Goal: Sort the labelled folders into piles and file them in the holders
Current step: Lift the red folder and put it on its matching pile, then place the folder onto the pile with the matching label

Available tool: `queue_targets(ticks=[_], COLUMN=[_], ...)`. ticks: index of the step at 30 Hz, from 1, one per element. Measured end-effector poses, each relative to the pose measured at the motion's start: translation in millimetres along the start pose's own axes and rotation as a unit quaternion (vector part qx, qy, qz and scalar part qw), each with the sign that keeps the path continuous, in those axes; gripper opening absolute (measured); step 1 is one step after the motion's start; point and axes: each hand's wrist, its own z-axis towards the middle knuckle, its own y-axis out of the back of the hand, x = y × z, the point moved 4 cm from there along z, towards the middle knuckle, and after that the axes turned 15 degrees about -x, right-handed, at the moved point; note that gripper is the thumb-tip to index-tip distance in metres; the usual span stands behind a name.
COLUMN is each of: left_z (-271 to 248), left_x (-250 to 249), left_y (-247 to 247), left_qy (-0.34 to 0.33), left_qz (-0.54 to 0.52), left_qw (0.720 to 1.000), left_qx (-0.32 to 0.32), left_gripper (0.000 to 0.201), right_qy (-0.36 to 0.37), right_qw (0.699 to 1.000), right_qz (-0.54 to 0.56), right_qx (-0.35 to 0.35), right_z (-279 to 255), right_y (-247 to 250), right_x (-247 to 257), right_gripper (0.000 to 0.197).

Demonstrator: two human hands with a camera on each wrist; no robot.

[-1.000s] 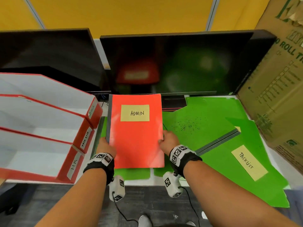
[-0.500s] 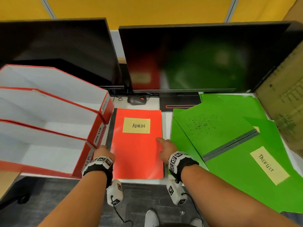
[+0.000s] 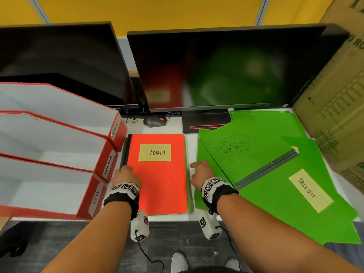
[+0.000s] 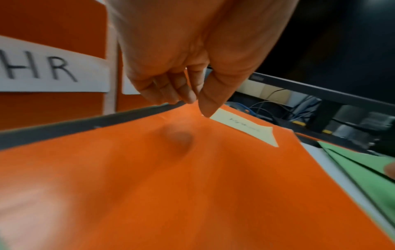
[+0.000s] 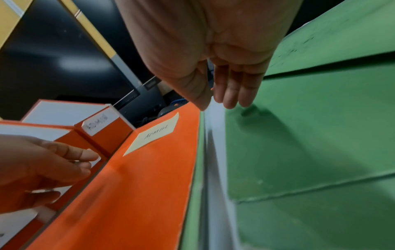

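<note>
The orange ADMIN folder (image 3: 157,174) is lying flat on the desk, and I am placing everything else by it. My left hand (image 3: 126,175) is resting at its left edge, beside the grey spine. My right hand (image 3: 200,172) is hovering just off its right edge, fingers pointing down. Three red holders (image 3: 110,164) are standing left of the folder, labelled ADMIN, TASK LIST and HR. Green folders (image 3: 256,154) are overlapping to its right, one carrying a TASKLIST note (image 3: 310,191). A mouse (image 3: 154,121) is sitting behind it, below two dark monitors (image 3: 226,66).
</note>
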Motion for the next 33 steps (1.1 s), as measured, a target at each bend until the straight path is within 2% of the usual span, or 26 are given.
queue_targets(ticks=[6, 13, 21, 25, 29, 33], left_z=[-21, -78, -146, -171, -186, -193], left_x=[-55, -136, -196, -215, -224, -229], left_y=[-17, -44, -86, -103, -109, -107], left_qy=[-0.070, -0.153, -0.182, -0.202, -0.195, -0.187], left_qz=[-0.078, -0.119, -0.140, -0.109, -0.075, -0.058], left_qw=[0.993, 0.976, 0.953, 0.948, 0.957, 0.964], left_qx=[0.046, 0.100, 0.195, 0.218, 0.204, 0.181], left_gripper=[0.043, 0.030, 0.019, 0.035, 0.050, 0.066], right_qy=[-0.033, -0.069, -0.191, -0.223, -0.211, -0.199], right_qw=[0.999, 0.992, 0.972, 0.966, 0.972, 0.976], right_qz=[-0.026, -0.051, -0.099, -0.121, -0.103, -0.086], right_qx=[-0.032, -0.095, -0.097, -0.045, -0.011, -0.013], right_z=[6, 2, -14, -22, -27, -26], right_y=[36, 84, 126, 136, 129, 131], right_x=[-39, -109, -198, -231, -245, -247], right_gripper=[0.049, 0.046, 0.044, 0.035, 0.048, 0.048])
